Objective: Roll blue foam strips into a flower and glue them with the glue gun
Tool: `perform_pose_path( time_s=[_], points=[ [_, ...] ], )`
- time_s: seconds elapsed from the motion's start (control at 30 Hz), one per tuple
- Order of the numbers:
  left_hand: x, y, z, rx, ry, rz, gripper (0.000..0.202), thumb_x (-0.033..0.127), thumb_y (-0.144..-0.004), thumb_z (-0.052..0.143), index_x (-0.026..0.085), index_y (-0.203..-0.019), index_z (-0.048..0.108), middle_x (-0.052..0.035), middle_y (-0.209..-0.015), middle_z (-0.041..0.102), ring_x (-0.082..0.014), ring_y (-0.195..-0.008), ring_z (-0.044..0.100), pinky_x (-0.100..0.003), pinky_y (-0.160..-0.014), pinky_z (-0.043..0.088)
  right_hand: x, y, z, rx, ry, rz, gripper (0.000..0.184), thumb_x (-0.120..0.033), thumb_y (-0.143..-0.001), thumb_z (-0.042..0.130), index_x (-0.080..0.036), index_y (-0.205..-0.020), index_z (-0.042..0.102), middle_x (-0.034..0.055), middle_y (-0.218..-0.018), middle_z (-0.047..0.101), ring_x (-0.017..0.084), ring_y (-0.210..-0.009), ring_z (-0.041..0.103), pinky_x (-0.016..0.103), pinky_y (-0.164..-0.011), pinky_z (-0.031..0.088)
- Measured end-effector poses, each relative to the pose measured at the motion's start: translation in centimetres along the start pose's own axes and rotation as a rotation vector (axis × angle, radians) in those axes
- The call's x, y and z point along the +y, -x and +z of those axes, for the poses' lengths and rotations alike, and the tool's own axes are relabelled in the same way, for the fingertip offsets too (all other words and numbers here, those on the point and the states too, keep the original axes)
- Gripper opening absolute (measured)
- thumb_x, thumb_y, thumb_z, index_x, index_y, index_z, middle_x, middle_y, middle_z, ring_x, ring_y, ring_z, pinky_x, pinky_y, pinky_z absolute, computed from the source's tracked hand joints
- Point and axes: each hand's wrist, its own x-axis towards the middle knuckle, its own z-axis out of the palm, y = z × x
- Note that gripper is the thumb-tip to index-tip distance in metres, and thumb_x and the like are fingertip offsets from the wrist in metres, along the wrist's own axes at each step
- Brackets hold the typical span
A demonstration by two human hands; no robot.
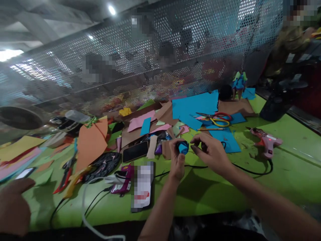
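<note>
My left hand (177, 157) is closed around a small rolled piece of blue paper (183, 147), held above the green table (225, 187). My right hand (209, 150) pinches the same blue piece from the right, fingers curled on its edge. Both hands meet a little above the table's middle, just in front of scattered paper scraps.
A pink glue gun (266, 141) with a black cord lies at the right. Red and yellow scissors (217, 118) rest on blue sheets (195, 105) at the back. A black phone (135, 151), an orange sheet (90, 144), a second glue gun (124, 179) and another person's hand (12, 204) are to the left.
</note>
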Motion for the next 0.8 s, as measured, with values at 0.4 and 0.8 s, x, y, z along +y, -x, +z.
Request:
perform_pose_path(
  time_s=[0.4,0.8],
  points=[
    [-1.2,-0.9,0.7,0.203,0.372,-0.336,0.048,0.069,-0.075,0.063,0.026,-0.094,0.056,-0.0002,-0.093,0.062,-0.0172,-0.089,0.056,-0.029,-0.083,0.045,1.1,0.7,1.1,-0.075,0.234,-0.235,0.026,-0.013,-0.088,0.052,-0.024,-0.106,0.066,0.0082,-0.102,0.07,0.024,-0.092,0.065,0.034,-0.075,0.049],
    [-2.7,-1.3,0.1,0.157,0.381,-0.396,0.055,0.072,-0.076,0.06,0.026,-0.105,0.061,-0.0041,-0.101,0.068,-0.022,-0.109,0.059,-0.031,-0.087,0.049,0.9,0.4,-0.3,-0.022,0.212,-0.174,0.027,-0.019,-0.092,0.053,-0.026,-0.117,0.062,0.0082,-0.109,0.068,0.017,-0.07,0.061,0.03,-0.062,0.048]
  ],
)
